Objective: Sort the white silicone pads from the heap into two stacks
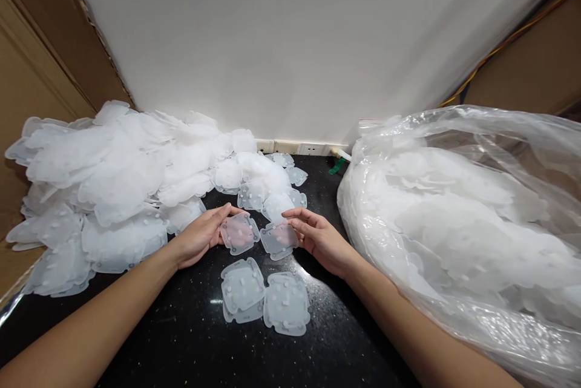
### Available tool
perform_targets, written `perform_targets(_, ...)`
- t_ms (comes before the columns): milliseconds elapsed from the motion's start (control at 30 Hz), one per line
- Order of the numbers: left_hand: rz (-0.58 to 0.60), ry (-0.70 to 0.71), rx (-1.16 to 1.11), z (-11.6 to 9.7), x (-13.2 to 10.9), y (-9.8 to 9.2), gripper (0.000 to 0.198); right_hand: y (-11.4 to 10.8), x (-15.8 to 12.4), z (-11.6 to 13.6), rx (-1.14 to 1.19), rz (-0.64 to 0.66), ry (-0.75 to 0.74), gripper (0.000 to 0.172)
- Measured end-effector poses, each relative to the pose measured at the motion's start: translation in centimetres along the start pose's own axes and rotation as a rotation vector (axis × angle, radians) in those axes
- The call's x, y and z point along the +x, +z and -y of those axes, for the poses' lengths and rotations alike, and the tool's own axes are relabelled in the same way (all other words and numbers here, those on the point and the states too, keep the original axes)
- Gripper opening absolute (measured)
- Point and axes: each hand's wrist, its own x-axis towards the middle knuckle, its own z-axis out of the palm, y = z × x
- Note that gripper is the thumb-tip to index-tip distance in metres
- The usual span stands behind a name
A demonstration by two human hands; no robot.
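Note:
My left hand (206, 230) is closed on a frosted plastic sheet (240, 234), a thin rounded square with small raised dots. Another sheet of the same kind (278, 240) is pinched in my right hand (315, 236). Both pieces are held side by side, their near edges almost meeting. Closer to me on the black counter lie two small piles of these sheets, a left pile (242, 285) with its pieces offset and a right pile (285, 304). Just beyond my hands, loose sheets (267, 179) overlap one another.
A large heap of frosted sheets (122, 164) covers the left side. On the right, a clear plastic bag (363, 194) holds many more. Power sockets (312, 149) line the foot of the white wall (272, 43). Cardboard (40, 31) stands at the left, above the black counter (181, 339).

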Motion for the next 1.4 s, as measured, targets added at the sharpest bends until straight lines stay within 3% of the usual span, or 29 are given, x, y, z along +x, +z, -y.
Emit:
perform_targets(767, 0.012, -0.018, 0.033, 0.7, 0.1, -0.8, 0.057, 0.0, -0.1, -0.3, 0.002, -0.039, -0.018, 0.030)
perform_targets(833, 0.076, 0.018, 0.090, 0.0, -0.5, -0.7, 0.057, 0.0, -0.4, 0.1, 0.008, -0.035, -0.065, 0.028)
perform_targets(900, 0.236, 0.083, 0.216, -1.4, -1.5, -0.4, 0.058, 0.0, -0.9, 0.8, -0.027, 0.042, -0.124, 0.027)
perform_targets(1000, 0.573, 0.138, 0.476, -3.7, -3.3, 0.2, 0.047, 0.1, -1.9, 2.0, -0.173, 0.380, -0.064, 0.031)
perform_targets(1067, 0.665, 0.175, 0.529, -4.6, -4.1, 0.5, 0.035, 0.1, -2.3, 2.4, -0.275, 0.537, 0.017, 0.034)
perform_targets(1100, 0.672, 0.186, 0.549, -4.7, -4.2, 0.6, 0.033, 0.1, -2.3, 2.4, -0.337, 0.517, 0.009, 0.035)
perform_targets(1133, 0.633, 0.200, 0.560, -4.6, -4.0, 0.6, 0.035, 0.0, -2.1, 2.3, -0.418, 0.428, -0.050, 0.033)
perform_targets(1200, 0.437, 0.239, 0.604, -3.6, -3.1, 0.4, 0.040, -0.1, -1.4, 1.8, -0.640, 0.146, -0.271, 0.026)
perform_targets(1267, 0.083, 0.333, 0.659, -2.2, -1.7, 0.0, 0.038, -0.4, -0.4, 1.2, -0.861, -0.075, -0.484, 0.017)
perform_targets(1300, -0.069, 0.419, 0.736, -1.5, -0.9, -0.2, 0.034, -0.4, 0.2, 0.9, -0.947, -0.117, -0.556, 0.013)
perform_targets(1333, -0.137, 0.491, 0.820, -0.9, -0.1, -0.3, 0.031, -0.5, 0.6, 0.6, -1.013, -0.121, -0.600, 0.013)
perform_targets(1400, -0.111, 0.565, 0.959, 0.1, 1.1, -0.4, 0.031, -0.5, 1.4, 0.1, -1.116, -0.089, -0.629, 0.021)
